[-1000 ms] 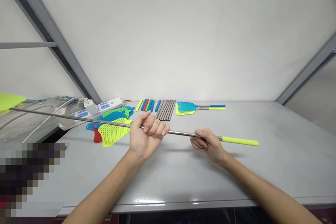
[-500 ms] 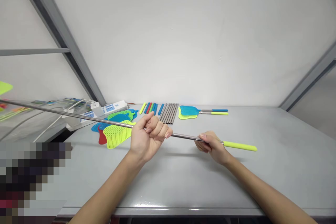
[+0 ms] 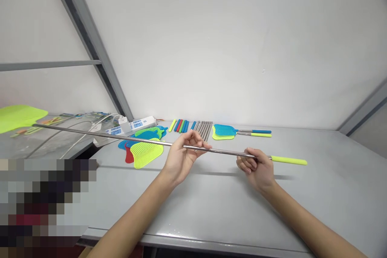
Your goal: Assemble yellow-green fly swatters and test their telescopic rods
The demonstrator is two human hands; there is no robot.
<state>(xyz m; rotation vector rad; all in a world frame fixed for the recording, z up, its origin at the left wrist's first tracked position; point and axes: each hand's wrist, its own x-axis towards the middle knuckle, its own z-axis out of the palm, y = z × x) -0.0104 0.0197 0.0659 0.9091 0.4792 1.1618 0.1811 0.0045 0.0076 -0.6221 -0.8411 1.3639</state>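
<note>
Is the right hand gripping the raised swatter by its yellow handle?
No, the right hand grips the metal rod, and the yellow handle sticks out beyond it.

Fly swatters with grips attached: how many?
3: lime swatter held up; blue swatter partly covering a second lime swatter, near the back wall. Others could be hidden.

The left forearm (image 3: 133,213) slants up from the lower edge to a nearly straight wrist (image 3: 168,179), and the left hand (image 3: 180,162) is turned palm-up — its fingers (image 3: 196,137) loosely bent, apart from the palm. The right forearm (image 3: 305,213) angles in from the lower right corner; the right hand (image 3: 260,169) is closed — fingertips (image 3: 247,164) curled in, thumb (image 3: 255,152) laid along the top
</note>
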